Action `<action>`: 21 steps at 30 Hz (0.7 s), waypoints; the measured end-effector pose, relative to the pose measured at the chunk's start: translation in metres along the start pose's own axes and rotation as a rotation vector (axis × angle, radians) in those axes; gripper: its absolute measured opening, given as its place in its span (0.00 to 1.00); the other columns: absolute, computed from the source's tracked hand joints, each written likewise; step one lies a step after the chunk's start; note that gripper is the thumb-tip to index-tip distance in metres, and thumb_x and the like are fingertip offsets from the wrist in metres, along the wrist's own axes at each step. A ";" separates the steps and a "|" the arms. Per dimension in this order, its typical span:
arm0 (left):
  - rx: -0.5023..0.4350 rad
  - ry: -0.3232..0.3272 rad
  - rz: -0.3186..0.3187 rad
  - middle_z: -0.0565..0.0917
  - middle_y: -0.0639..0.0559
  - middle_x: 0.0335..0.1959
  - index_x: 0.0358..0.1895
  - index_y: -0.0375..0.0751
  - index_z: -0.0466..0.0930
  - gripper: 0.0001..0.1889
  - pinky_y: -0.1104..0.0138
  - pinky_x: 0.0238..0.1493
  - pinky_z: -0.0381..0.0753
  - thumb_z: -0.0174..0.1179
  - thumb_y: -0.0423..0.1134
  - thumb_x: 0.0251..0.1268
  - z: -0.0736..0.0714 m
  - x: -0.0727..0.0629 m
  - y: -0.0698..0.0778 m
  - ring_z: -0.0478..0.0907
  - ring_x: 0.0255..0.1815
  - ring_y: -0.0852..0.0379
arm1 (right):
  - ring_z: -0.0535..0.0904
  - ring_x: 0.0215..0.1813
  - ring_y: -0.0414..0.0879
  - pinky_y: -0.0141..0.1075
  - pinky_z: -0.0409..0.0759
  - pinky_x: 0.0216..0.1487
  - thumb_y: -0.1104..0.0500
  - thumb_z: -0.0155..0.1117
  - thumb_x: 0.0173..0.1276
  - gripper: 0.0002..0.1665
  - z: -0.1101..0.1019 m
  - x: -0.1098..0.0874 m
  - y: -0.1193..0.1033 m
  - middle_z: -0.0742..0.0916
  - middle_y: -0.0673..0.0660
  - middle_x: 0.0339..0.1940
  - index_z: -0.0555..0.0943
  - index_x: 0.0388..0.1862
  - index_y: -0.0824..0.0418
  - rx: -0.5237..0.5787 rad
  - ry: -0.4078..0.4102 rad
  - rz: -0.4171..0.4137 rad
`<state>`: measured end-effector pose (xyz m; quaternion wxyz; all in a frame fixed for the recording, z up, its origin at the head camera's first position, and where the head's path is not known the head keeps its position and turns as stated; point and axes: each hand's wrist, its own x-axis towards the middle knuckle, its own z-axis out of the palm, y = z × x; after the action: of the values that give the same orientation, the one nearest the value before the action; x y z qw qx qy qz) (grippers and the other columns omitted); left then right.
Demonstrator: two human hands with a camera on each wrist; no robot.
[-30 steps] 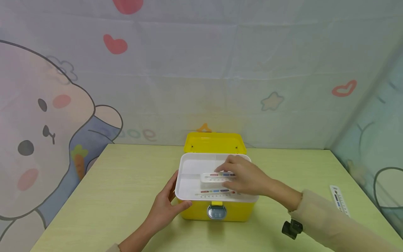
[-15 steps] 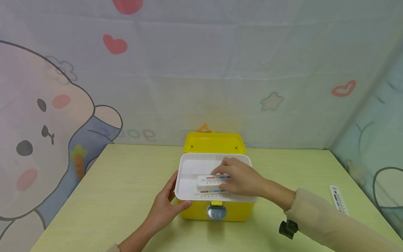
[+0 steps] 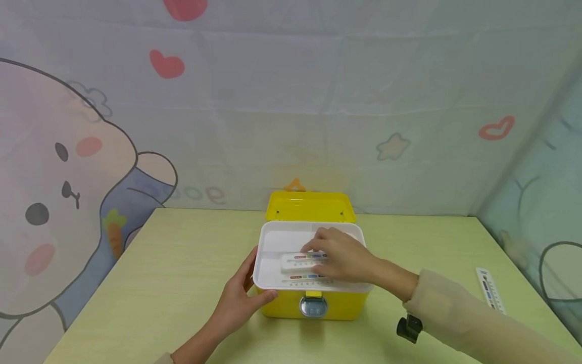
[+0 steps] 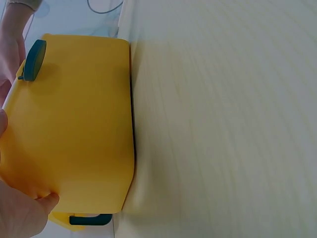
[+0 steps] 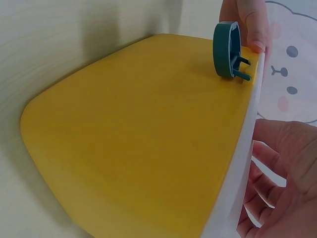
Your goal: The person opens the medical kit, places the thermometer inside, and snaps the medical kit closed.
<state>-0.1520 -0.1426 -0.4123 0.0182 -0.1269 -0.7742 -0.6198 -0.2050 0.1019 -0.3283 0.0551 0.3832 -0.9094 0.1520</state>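
Note:
In the head view a yellow storage box [image 3: 286, 306] stands on the table, a white tray [image 3: 283, 237] set in its top. My left hand [image 3: 241, 296] grips the box's left side, thumb at the front corner. My right hand [image 3: 347, 257] pinches a white thermometer strip [image 3: 297, 262] with coloured labels over the tray's front compartment. Just below it a second thermometer strip [image 3: 295, 281] lies along the tray's front. The right wrist view shows my right fingers [image 5: 262, 186] beside the white rim; the held strip is hidden there.
The box's yellow lid [image 3: 313, 207] is tipped back behind the tray. A latch [image 3: 313, 307] hangs on the box's front. Another thermometer strip [image 3: 491, 290] lies near the table's right edge. A printed cloth [image 3: 254, 126] hangs behind the table.
My right hand has moved left and slightly down toward the tray's front with the thermometer strip. My left hand has kept its grip on the box.

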 end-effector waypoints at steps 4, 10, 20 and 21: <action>-0.003 0.000 -0.001 0.61 0.54 0.69 0.73 0.52 0.47 0.50 0.63 0.66 0.62 0.70 0.35 0.48 0.000 0.000 0.000 0.60 0.69 0.56 | 0.69 0.37 0.40 0.30 0.72 0.39 0.54 0.70 0.53 0.17 0.000 0.002 -0.001 0.78 0.46 0.35 0.83 0.45 0.51 -0.001 0.003 0.001; 0.000 0.003 -0.003 0.62 0.54 0.69 0.73 0.51 0.48 0.49 0.63 0.66 0.63 0.70 0.35 0.48 0.000 0.000 0.000 0.61 0.68 0.56 | 0.69 0.37 0.39 0.30 0.71 0.38 0.54 0.70 0.54 0.17 0.002 0.004 0.000 0.78 0.47 0.36 0.83 0.45 0.51 -0.001 -0.001 0.009; 0.010 0.000 -0.001 0.62 0.54 0.69 0.73 0.51 0.47 0.50 0.63 0.66 0.62 0.70 0.35 0.48 0.000 0.000 0.001 0.61 0.68 0.56 | 0.72 0.46 0.44 0.36 0.76 0.48 0.51 0.69 0.55 0.26 0.000 0.005 0.003 0.79 0.51 0.48 0.78 0.55 0.51 -0.020 0.003 0.024; 0.011 0.001 -0.002 0.62 0.54 0.69 0.73 0.51 0.47 0.50 0.63 0.66 0.62 0.70 0.35 0.48 -0.001 0.000 0.000 0.61 0.68 0.56 | 0.73 0.48 0.44 0.37 0.76 0.50 0.51 0.69 0.56 0.26 0.000 0.005 0.004 0.79 0.51 0.49 0.78 0.55 0.51 -0.018 0.009 0.024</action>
<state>-0.1522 -0.1430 -0.4116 0.0186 -0.1260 -0.7776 -0.6157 -0.2115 0.1007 -0.3279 0.0609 0.3713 -0.9149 0.1463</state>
